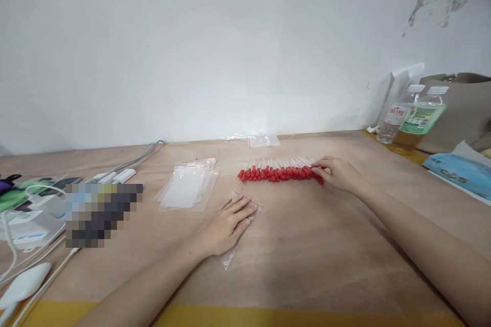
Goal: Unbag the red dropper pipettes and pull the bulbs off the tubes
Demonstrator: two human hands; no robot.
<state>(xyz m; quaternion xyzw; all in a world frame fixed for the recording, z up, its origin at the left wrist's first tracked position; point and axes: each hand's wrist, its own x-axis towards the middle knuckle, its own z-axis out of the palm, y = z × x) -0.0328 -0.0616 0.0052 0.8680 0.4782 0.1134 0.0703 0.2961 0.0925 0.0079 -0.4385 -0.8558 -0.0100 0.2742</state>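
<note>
My left hand (pixel 232 222) lies flat, fingers stretched out, on a small clear zip bag (pixel 229 258) and covers much of it. Ahead and to the right of it is a row of thin whitish sticks with red rounded ends (pixel 274 173); the red ends point toward me. At the row's right end my right hand (pixel 335 171) pinches a red-ended stick (pixel 319 180) between thumb and fingers, partly hidden by the fingertips. A loose stack of clear zip bags (pixel 186 186) is spread left of the row.
Another clear bag (pixel 264 140) lies by the wall. Chargers with white cables (pixel 34 225) and a pixelated patch take up the left side. Two plastic bottles (pixel 416 117), a grey-beige bag (pixel 456 107) and a blue packet (pixel 458 171) stand or lie at the right.
</note>
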